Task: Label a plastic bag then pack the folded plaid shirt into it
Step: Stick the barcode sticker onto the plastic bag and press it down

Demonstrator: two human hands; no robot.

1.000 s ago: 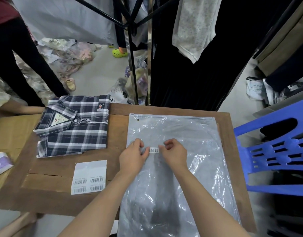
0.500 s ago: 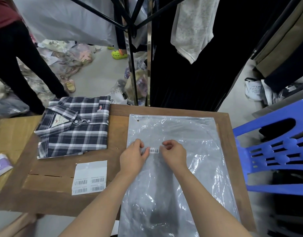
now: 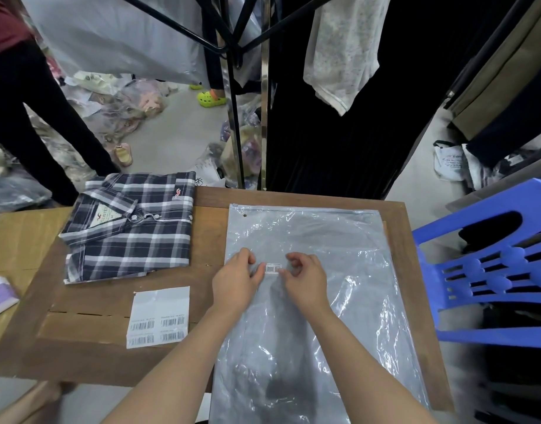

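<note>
A clear grey plastic bag (image 3: 318,301) lies flat on the right half of the wooden table (image 3: 88,338), its zip edge at the far side. A small barcode label (image 3: 273,268) sits on the bag's middle. My left hand (image 3: 235,283) presses the label's left end with fingertips. My right hand (image 3: 305,278) touches its right end, fingers curled. The folded navy-and-white plaid shirt (image 3: 131,228) rests on the table's far left, collar to the left.
A sheet of barcode stickers (image 3: 159,316) lies near the table's front, left of my arms. A blue plastic chair (image 3: 492,270) stands at the right. A metal clothes rack (image 3: 232,87) with hanging garments rises behind the table. Another person's legs (image 3: 27,117) stand at the far left.
Both hands stay at the label on the bag; the fingers shift only slightly. The arm reaching in at the far left has gone.
</note>
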